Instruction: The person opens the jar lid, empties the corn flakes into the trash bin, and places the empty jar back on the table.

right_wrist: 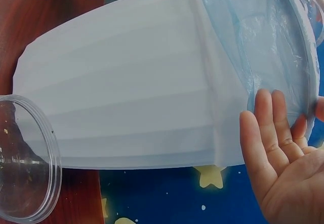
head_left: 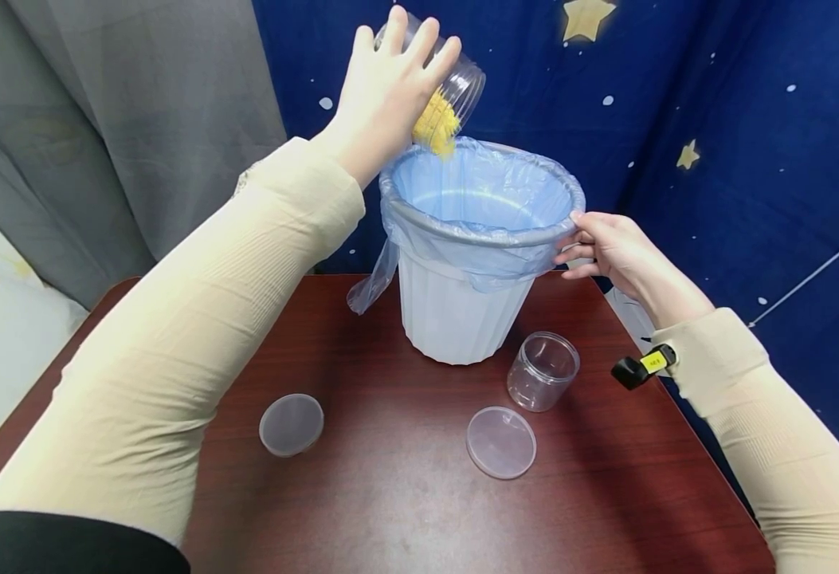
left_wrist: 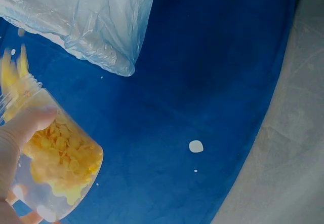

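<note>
My left hand [head_left: 390,96] grips a clear plastic jar [head_left: 467,84], tilted mouth-down above the left rim of a white trash can [head_left: 455,311]. Small yellow pieces [left_wrist: 63,153] fill part of the jar, and some spill from its mouth in a blurred stream. A pale blue plastic bag [head_left: 476,187] lines the can and folds over its rim. My right hand [head_left: 613,251] holds the can's right rim, thumb on top and index finger bent beneath; the other fingers [right_wrist: 268,117] stretch out along the bag's outside.
On the brown table [head_left: 383,510] stands a second clear jar [head_left: 543,372], lidless, right of the can. One clear lid [head_left: 501,443] lies in front of it, another lid [head_left: 292,425] farther left. A blue star-patterned curtain [head_left: 677,96] hangs behind, a grey curtain [head_left: 154,104] at left.
</note>
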The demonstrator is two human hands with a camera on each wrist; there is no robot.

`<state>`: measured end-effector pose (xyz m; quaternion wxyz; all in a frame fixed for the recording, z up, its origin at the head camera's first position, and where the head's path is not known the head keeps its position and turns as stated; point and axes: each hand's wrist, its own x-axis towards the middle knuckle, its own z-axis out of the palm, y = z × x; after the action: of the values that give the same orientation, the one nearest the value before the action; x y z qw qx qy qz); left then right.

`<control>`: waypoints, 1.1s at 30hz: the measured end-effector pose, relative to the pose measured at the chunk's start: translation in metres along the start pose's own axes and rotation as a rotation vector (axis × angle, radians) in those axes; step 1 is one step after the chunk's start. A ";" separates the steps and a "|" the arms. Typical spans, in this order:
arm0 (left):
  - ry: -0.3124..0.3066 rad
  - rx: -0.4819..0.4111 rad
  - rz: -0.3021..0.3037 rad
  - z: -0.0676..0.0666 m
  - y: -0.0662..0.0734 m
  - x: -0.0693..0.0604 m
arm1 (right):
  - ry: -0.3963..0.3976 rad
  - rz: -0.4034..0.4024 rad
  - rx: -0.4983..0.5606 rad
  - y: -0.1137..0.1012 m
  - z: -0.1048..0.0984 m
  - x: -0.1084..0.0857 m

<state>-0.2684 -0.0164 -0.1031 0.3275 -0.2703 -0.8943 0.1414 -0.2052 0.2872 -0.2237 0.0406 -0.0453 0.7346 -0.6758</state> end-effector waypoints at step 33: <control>0.076 0.055 0.078 -0.002 0.003 0.000 | 0.010 -0.008 0.015 0.002 0.002 0.000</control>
<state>-0.2658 -0.0137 -0.1035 0.3630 -0.3008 -0.8657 0.1681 -0.2054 0.2850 -0.2255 0.0345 -0.0446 0.7295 -0.6816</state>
